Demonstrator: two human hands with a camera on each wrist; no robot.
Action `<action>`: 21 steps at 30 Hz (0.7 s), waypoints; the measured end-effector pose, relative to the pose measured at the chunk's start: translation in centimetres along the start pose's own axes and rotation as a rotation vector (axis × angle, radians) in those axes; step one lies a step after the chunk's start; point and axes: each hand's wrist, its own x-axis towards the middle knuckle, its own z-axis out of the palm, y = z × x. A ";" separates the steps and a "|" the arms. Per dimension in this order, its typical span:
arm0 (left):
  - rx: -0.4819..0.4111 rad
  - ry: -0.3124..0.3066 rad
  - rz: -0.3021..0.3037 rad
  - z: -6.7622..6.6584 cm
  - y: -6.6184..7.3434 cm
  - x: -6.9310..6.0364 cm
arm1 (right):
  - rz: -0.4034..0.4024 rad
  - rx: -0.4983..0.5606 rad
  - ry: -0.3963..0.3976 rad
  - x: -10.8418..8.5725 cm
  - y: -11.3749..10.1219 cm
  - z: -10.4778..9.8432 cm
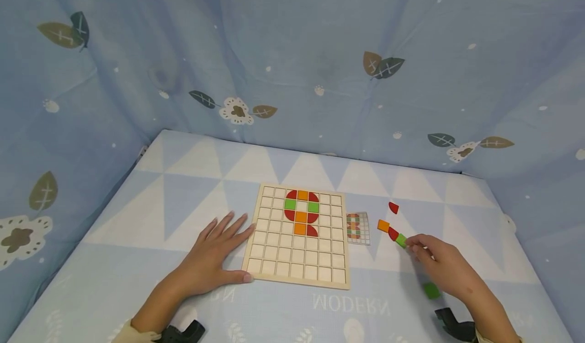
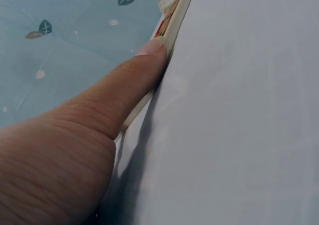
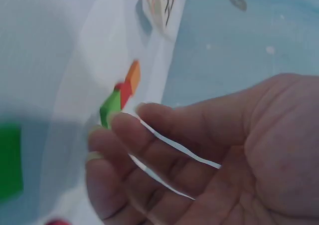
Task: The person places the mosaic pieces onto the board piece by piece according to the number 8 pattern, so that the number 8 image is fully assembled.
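A wooden grid board [image 1: 297, 262] lies on the table with red, orange and green tiles set in its upper middle. My left hand [image 1: 210, 259] rests beside it, fingers spread, its fingertips and thumb touching the left edge. The left wrist view shows the thumb [image 2: 134, 70] against the board's side. To the right, my right hand [image 1: 441, 264] has its loosely bent fingertips at a green tile [image 1: 400, 240]; in the right wrist view this green tile [image 3: 110, 108] appears just beyond them. A red quarter-round tile [image 1: 393, 233] and an orange tile [image 1: 383, 226] line up with it.
A small pattern card [image 1: 358, 229] lies at the board's right edge. Another red quarter-round piece [image 1: 393, 208] sits farther back, and a green tile [image 1: 431, 290] lies below my right hand. A blue patterned curtain [image 1: 292, 69] surrounds the table's back and sides.
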 end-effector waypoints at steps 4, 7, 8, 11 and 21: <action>0.005 0.003 0.005 0.0 0.0 0.0 | 0.048 -0.044 -0.054 -0.7 1.3 -0.6; 0.009 0.008 0.010 0.0 -0.1 -0.1 | 0.073 -0.062 -0.047 -0.8 2.1 -0.7; 0.011 0.008 0.010 0.0 -0.1 -0.1 | 0.079 -0.064 -0.035 -0.9 2.3 -0.7; 0.010 0.007 0.007 0.0 0.0 0.0 | 0.104 -0.058 -0.002 -0.7 2.8 -0.4; 0.002 0.023 0.016 -0.1 0.1 -0.1 | 0.011 -0.080 0.039 1.1 2.1 1.0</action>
